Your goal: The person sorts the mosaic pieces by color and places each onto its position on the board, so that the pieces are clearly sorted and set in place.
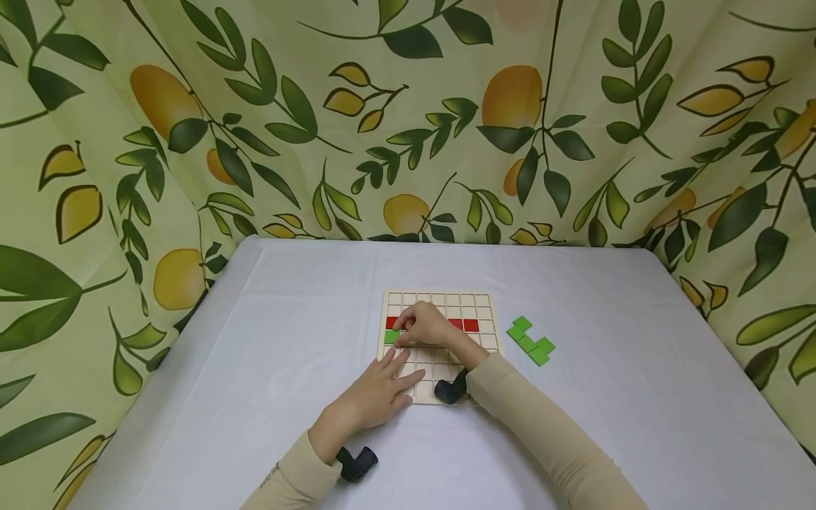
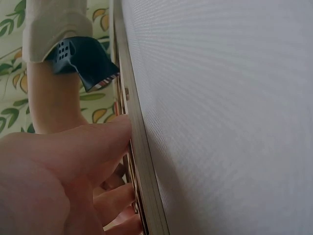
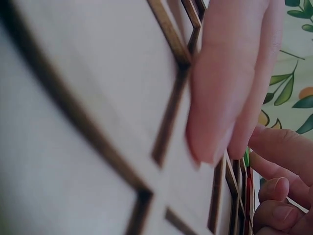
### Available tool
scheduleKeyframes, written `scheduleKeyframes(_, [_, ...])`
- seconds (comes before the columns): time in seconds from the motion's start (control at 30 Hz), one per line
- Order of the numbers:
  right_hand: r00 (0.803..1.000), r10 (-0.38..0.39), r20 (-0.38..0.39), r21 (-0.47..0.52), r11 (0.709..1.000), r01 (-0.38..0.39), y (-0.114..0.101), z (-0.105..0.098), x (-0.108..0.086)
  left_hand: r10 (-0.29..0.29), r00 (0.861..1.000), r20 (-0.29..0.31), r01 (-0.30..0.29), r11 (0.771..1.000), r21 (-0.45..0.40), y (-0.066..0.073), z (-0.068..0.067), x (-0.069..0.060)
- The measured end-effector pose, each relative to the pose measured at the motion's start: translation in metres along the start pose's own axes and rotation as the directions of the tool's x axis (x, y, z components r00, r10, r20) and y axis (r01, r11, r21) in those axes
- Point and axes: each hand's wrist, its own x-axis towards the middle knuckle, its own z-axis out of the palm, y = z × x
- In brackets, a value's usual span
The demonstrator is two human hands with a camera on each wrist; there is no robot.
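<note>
A square wooden grid board point(image 1: 440, 297) lies on the table. My right hand point(image 1: 426, 324) reaches over its left part, thumb and forefinger pinching a green tile piece point(image 1: 392, 337) at the left edge of the grid. The hand hides much of that piece; a bit of green point(image 3: 246, 156) shows at the fingertips in the right wrist view. Just above it runs a row of red squares point(image 1: 470, 325), partly covered by the hand. My left hand point(image 1: 372, 393) rests with spread fingers on the board's lower left corner, its thumb point(image 2: 110, 132) against the edge in the left wrist view.
A loose green piece of joined squares point(image 1: 530, 341) lies right of the board. Dark wrist-worn devices point(image 1: 451, 388) sit at both wrists, the right one over the lower board. A white cloth point(image 1: 287, 304) covers the table; a leaf-and-fruit patterned curtain point(image 1: 408, 142) surrounds it.
</note>
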Motion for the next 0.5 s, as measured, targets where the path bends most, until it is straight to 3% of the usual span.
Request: scheduleKeyframes(0.5, [1.0,0.021,-0.007,0.066,0.998,-0.021,0.0055,-0.0097,-0.0093,-0.005,1.0,0.003,0.005,1.0,0.008,0.0,-0.0002,-0.0005])
